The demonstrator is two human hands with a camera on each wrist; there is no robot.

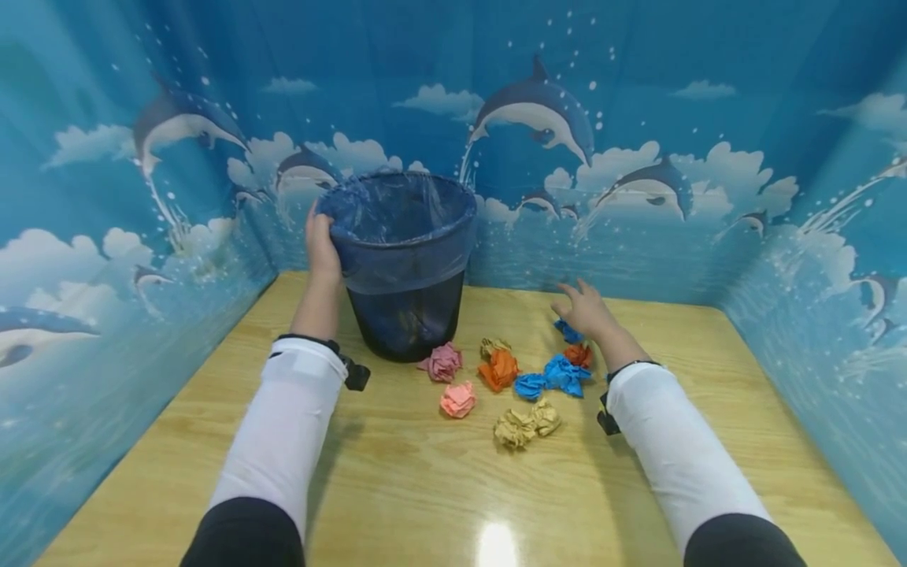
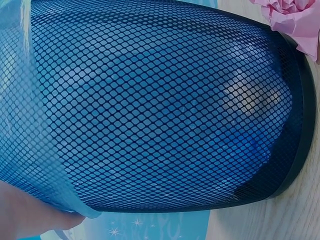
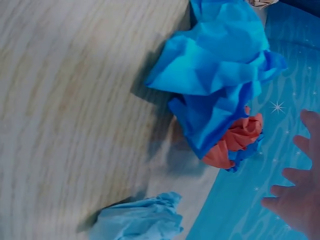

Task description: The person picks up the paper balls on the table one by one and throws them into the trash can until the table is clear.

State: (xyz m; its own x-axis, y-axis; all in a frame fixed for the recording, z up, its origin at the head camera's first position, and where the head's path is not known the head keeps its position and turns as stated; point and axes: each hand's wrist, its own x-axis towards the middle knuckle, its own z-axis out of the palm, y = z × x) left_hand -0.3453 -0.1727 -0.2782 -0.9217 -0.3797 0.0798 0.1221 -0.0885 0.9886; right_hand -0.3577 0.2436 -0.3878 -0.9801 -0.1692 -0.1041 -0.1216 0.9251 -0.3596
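Bin [image 1: 407,319], black mesh, blue liner [image 1: 404,268] folded over the rim, standing towards the back of the worktop [image 1: 404,488], left of centre; left hand [image 1: 323,250] at its left side, fingers clamped on the lined rim; right hand [image 1: 590,312] in the air near a small blue ball [image 1: 569,331], fingers spread apart. Crumpled paper, all right of the bin: rose ball [image 1: 442,363], just beside its base; pink ball [image 1: 458,400], nearer the front; orange ball [image 1: 499,370], before a tan ball [image 1: 494,346]; two blue balls [image 1: 564,376], side by side; red ball [image 1: 579,356], just behind them; two front tan balls [image 1: 514,430], touching; backdrop [image 1: 397,63], blue, dolphin-printed.
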